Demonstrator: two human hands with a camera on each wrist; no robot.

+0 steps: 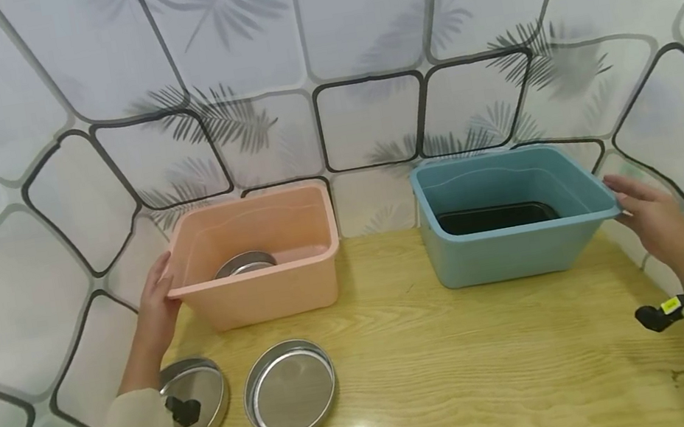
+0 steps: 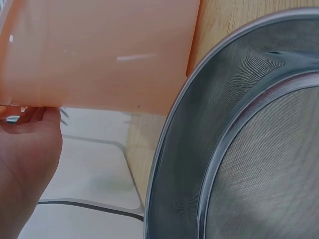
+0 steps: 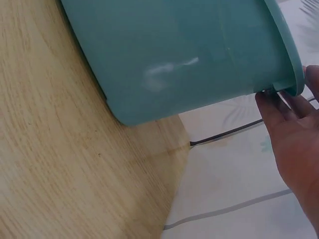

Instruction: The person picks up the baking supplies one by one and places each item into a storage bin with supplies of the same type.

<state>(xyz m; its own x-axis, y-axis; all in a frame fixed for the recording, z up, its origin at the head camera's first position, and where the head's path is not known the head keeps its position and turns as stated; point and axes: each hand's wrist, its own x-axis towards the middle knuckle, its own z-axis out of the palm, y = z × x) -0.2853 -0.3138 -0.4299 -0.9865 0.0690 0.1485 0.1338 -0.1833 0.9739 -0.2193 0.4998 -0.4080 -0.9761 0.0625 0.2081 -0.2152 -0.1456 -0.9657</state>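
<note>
At the left end of the pink plastic bin (image 1: 268, 296), my left hand (image 1: 157, 302) holds the rim, its fingers tucked under the edge in the left wrist view. A round metal sieve (image 1: 247, 262) lies inside this bin. My right hand (image 1: 651, 217) grips the right-end rim of the blue plastic bin (image 1: 503, 255), with the fingers beneath the lip and the thumb above it in the right wrist view. Something black and flat (image 1: 497, 217) lies in the blue bin. Below my left wrist is another sieve (image 1: 209, 395), partly hidden by the sleeve; a further sieve (image 1: 296, 392) lies beside it.
Both bins stand at the back of the wooden table (image 1: 448, 376), with a gap between them. A patterned curtain-like sheet (image 1: 367, 120) surrounds the table's back and sides. Black wrist devices (image 1: 657, 318) hang by the sleeves.
</note>
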